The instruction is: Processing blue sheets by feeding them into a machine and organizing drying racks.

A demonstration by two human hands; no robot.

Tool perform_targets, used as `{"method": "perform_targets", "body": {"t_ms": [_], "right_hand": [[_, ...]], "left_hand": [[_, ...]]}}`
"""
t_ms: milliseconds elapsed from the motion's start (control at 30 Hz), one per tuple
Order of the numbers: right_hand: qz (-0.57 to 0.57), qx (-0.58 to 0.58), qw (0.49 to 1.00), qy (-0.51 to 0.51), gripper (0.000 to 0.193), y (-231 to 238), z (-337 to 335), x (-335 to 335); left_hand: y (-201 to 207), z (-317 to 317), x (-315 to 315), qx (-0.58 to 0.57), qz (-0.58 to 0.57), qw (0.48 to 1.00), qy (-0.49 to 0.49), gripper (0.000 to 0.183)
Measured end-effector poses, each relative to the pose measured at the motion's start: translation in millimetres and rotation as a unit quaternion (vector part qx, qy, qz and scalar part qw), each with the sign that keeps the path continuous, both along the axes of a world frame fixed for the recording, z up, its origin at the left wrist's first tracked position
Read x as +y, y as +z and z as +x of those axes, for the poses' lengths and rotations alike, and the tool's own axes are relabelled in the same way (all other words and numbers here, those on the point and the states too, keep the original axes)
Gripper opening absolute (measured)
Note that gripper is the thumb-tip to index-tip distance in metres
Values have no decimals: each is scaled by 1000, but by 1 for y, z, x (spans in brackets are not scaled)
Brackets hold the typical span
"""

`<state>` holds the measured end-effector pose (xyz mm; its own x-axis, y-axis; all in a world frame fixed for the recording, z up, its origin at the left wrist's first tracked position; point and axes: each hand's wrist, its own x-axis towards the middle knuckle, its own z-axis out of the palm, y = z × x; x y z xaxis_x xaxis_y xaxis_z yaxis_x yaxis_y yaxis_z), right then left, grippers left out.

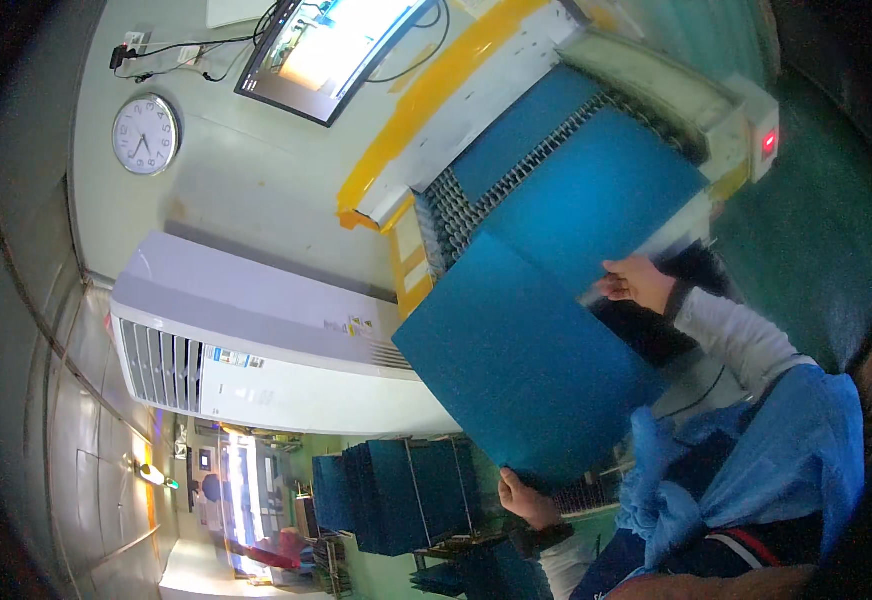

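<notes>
A flat blue panel (pixel 526 350) is held tilted in front of me. My left hand (pixel 528 497) is closed on its near lower corner, thumb on the upper face. At its right edge, my right hand (pixel 636 283) is closed with the fingers pinched on the rim; slight blur softens the fingertips. The panel's far edge meets or overlaps a second blue panel (pixel 606 185) lying on a roller conveyor (pixel 448 212). Farther in, a third blue panel (pixel 521 135) rests on the rollers.
A white machine housing with a yellow edge (pixel 436 90) borders the conveyor; a red light (pixel 769 142) glows at its right. On the left stands a white air conditioner (pixel 276 330). Stacked blue panels (pixel 411 495) stand below. A clock (pixel 146 134) and a screen (pixel 328 55) hang on the wall.
</notes>
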<state>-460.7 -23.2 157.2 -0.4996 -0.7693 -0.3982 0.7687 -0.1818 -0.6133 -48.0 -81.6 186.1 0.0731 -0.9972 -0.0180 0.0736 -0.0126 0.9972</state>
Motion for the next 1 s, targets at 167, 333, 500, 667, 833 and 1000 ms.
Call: {"method": "perform_targets", "body": {"t_ms": [167,333,500,667,833,1000], "right_hand": [[-19,20,999,46,25,-5,-15,-5],[-4,33,999,29,30,10,-13,-17],[-2,47,997,56,35,10,-16,-19],[-7,63,982,176,40,-2,-10,-15],[-45,267,936,227,38,24,27,18],[2,117,956,269,33,40,44,67]], "left_hand": [[10,-12,0,18,20,999,-26,36],[-1,-12,-12,17,14,999,-34,39],[5,-22,-12,22,23,998,-45,41],[5,-27,-15,70,40,996,-46,41],[22,-39,-15,53,41,997,-42,41],[23,-56,-27,42,55,995,-73,37]]}}
